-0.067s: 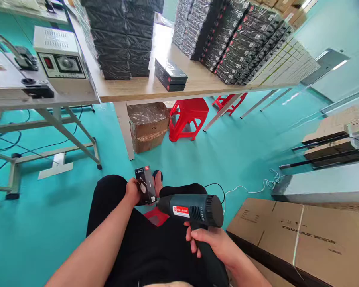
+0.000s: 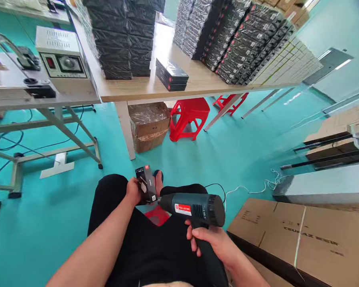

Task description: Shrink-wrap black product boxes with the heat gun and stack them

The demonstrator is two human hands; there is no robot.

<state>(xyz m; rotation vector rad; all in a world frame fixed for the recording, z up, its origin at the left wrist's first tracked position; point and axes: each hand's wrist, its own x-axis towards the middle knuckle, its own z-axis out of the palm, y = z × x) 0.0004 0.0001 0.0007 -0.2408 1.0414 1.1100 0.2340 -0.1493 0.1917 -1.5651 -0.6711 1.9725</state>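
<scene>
Dark green plastic, ribbed at the rear, forms the heat gun (image 2: 187,205) at six o'clock; the right hand (image 2: 208,237) wraps its handle, some fingers loosely curled. Between seven and eight, the left hand (image 2: 133,192) grips one edge of a slim black-and-grey box (image 2: 146,182). The gun's nozzle is so near the box's corner that, if hot, lingering could warp or scorch it. Whether they touch, I cannot tell. Beyond, a smooth red stool (image 2: 194,107) stands near twelve; farther, a crinkly, film-wrapped black stack (image 2: 125,44) rises at eleven.
</scene>
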